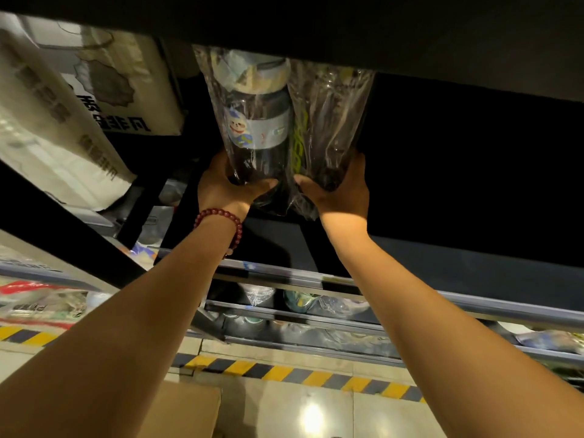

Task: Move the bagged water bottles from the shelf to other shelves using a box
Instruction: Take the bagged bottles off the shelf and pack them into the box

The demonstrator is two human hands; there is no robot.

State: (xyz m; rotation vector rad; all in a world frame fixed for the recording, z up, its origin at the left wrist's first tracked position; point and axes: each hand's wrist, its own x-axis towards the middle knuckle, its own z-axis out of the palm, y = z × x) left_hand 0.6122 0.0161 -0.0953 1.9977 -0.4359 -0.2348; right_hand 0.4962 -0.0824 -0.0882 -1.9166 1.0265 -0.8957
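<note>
Bagged water bottles, two of them, sit side by side at the centre of the view, held out over a dark shelf w/ their far ends reaching under the shelf board above. Left bottle is dark w/ a pale label band, a cartoon sticker and a light-coloured cap end; right bottle is dark w/ green lettering along its side, its clear bag crinkled round it. Left hand cups the near end of the left one, fingers curled round the base thru the plastic; right hand does the same on the right one, thumb up the near side. Hands are close together, nearly touching btwn the bags, each clamped on its own bottle. Gripping the bases looks deliberate: probably lets both go lengthwise into or out of the shelf at once w/o the loose bag tails snagging; which direction I can't tell. Long axes run near-to-far, roughly parallel; left bottle's cap points far, base near. Right bottle's far end is too dark to read. A bead bracelet sits on the left wrist. A cardboard box corner shows at the bottom on the floor, prob. the carrier. Lower shelves hold more bagged bottles; white printed sacks lie far left.
</note>
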